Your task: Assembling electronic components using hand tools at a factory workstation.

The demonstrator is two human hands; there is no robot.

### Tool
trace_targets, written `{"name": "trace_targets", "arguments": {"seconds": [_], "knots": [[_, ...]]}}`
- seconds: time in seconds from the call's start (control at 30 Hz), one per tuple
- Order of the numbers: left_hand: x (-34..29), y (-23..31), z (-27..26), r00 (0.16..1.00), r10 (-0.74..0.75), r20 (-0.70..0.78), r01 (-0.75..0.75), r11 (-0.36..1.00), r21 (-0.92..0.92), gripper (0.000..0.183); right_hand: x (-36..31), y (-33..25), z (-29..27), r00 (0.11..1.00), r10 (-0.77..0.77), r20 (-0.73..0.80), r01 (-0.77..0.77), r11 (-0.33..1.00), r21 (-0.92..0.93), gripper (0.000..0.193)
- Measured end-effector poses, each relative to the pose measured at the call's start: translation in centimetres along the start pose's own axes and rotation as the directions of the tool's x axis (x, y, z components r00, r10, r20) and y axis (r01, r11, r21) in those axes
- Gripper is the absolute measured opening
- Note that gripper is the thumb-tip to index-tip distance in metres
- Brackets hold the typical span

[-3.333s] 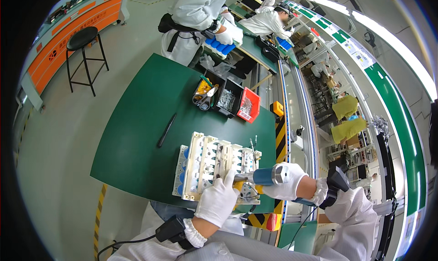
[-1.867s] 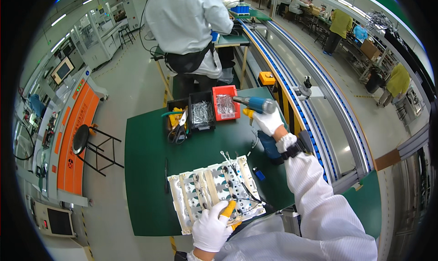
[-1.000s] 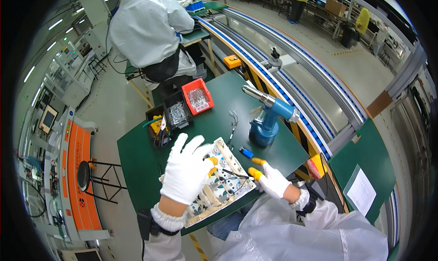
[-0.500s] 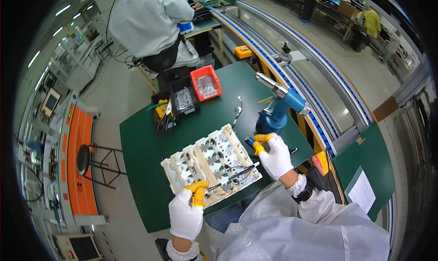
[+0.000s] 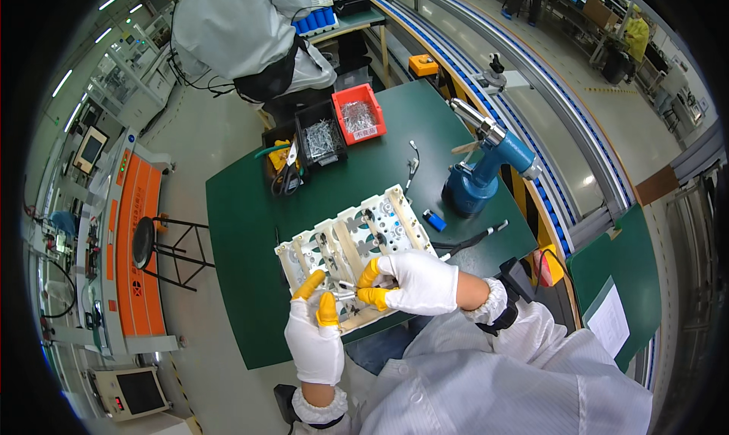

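On the green table lies a cream-white plastic frame (image 5: 410,234) with metal plates and round holes. Above its near part, my right hand (image 5: 421,283), in a white glove with yellow fingertips, pinches a cable (image 5: 346,285) whose pale ends point left. My left hand (image 5: 315,344), gloved alike, is at the frame's near left corner, thumb and forefinger apart, close to those ends. Black cable (image 5: 471,243) trails out right of the frame, beyond my right hand. A small blue block (image 5: 434,221) sits on the table right of the frame.
A blue rivet gun (image 5: 486,169) stands at the right, near the conveyor rail (image 5: 547,123). Behind the frame are a red bin (image 5: 359,114) and a black bin (image 5: 322,142) of small metal parts, scissors (image 5: 288,173) and a short cable (image 5: 412,165). A co-worker (image 5: 235,40) sits beyond.
My right hand has put down the small blue block and moved left over the frame to the cable. My left hand's thumb and forefinger, earlier closed at the cables, have parted.
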State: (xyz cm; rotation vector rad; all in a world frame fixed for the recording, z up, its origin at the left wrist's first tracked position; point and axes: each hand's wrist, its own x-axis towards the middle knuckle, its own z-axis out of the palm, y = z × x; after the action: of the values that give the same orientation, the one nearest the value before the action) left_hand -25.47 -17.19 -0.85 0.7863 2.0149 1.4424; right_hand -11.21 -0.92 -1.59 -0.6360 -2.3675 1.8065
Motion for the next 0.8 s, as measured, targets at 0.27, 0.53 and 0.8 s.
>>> {"name": "trace_targets", "arguments": {"seconds": [0.27, 0.53, 0.8], "knots": [[-0.3, 0.3, -0.5, 0.995, -0.09, 0.035, 0.084, 0.985, 0.149, 0.024, -0.1, 0.1, 0.5, 0.994, -0.063, -0.087, 0.07, 0.995, 0.078, 0.021], [-0.6, 1.2, -0.4, 0.987, -0.153, 0.058, 0.146, 0.983, 0.108, 0.019, -0.1, 0.3, 0.4, 0.987, -0.106, -0.117, 0.115, 0.991, 0.069, 0.019], [-0.8, 0.7, -0.7, 0.999, -0.016, 0.037, 0.011, 0.993, 0.119, 0.014, -0.2, -0.2, 0.2, 0.998, 0.011, -0.059, -0.001, 0.987, 0.164, 0.02]]}}
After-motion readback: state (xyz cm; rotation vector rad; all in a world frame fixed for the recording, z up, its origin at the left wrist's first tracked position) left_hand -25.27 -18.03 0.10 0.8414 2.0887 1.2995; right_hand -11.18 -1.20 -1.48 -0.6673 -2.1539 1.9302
